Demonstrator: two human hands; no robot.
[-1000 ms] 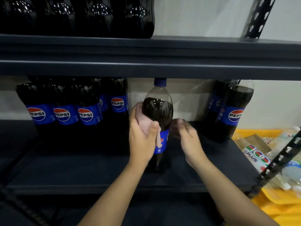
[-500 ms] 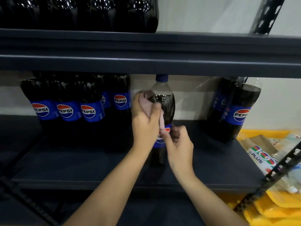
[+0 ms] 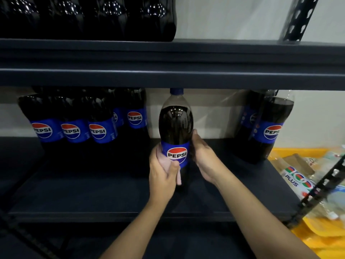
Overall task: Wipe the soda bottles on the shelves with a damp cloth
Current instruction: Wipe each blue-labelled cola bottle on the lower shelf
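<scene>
A tall Pepsi bottle (image 3: pixel 176 126) with a blue cap stands upright on the dark middle shelf (image 3: pixel 93 195), its label facing me. My left hand (image 3: pixel 163 171) presses a pale pink cloth (image 3: pixel 164 161) against the bottle's left side at label height, thumb across the front. My right hand (image 3: pixel 204 157) wraps the bottle's right side from behind, fingers curled around it. Several more Pepsi bottles (image 3: pixel 74 126) stand in a group at the left of the same shelf, and two (image 3: pixel 265 126) stand at the right.
The upper shelf's (image 3: pixel 242 58) edge runs just above the bottle cap and carries a row of dark bottles (image 3: pixel 89 17). At the right, behind a perforated black post (image 3: pixel 324 186), a yellow bin (image 3: pixel 313 240) holds packaged 100 Plus bottles.
My left hand with the cloth slid down from the bottle's shoulder to the label. The bottle turned so its logo faces me. My right hand moved to the right side.
</scene>
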